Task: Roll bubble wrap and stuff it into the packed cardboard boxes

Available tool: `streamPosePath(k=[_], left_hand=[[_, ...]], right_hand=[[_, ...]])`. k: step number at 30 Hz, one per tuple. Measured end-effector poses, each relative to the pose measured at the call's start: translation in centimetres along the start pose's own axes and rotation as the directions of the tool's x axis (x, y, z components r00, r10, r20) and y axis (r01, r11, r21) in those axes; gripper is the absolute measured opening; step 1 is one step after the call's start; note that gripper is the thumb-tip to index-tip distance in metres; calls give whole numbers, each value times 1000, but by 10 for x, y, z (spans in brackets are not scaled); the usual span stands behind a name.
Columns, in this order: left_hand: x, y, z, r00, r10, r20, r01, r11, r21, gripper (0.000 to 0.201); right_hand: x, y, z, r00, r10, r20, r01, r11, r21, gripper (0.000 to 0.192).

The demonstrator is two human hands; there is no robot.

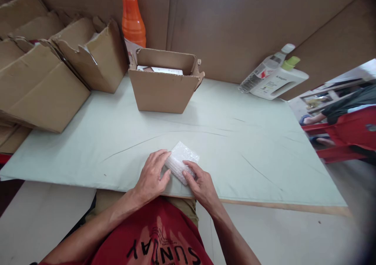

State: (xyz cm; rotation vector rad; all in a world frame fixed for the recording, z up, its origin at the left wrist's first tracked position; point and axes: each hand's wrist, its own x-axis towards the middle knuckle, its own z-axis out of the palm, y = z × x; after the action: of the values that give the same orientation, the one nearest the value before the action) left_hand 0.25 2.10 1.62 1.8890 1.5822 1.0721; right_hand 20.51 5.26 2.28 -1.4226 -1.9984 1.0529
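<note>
A piece of bubble wrap [183,155], folded or rolled into a thick band along its lower left side, lies near the table's front edge. Whether anything is inside the wrap I cannot tell. My left hand [152,174] holds its left end, fingers curved and thumb apart from the fingertips. At the lower right end, my right hand [201,182] grips the wrap between thumb and fingers. Beyond both hands stands an open cardboard box [161,92] with flat white items showing inside.
Several open cardboard boxes [38,85] crowd the table's left side. An orange bottle [133,20] stands behind the middle box. At the back right lean a clear bottle [258,75] and a white jug [273,83]. A person sits on a red chair [352,132] off to the right.
</note>
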Motion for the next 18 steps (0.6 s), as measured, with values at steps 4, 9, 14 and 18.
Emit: streamPosePath(k=[4, 9, 14, 18], left_hand=[[16, -4, 8, 999, 37, 36, -38, 999, 27, 45], [31, -7, 14, 998, -10, 63, 0, 989, 149, 34], [31, -5, 12, 997, -48, 65, 35, 983, 182, 30], [19, -6, 8, 978, -207, 9, 207, 976, -72, 44]], right_hand=[[5, 6, 1, 996, -79, -46, 71, 987, -143, 32], [9, 10, -7, 909, -358, -215, 240, 869, -433, 27], [9, 4, -7, 904, -426, 30, 384, 779, -495, 30], [13, 11, 0, 910, -411, -63, 334, 813, -477, 28]])
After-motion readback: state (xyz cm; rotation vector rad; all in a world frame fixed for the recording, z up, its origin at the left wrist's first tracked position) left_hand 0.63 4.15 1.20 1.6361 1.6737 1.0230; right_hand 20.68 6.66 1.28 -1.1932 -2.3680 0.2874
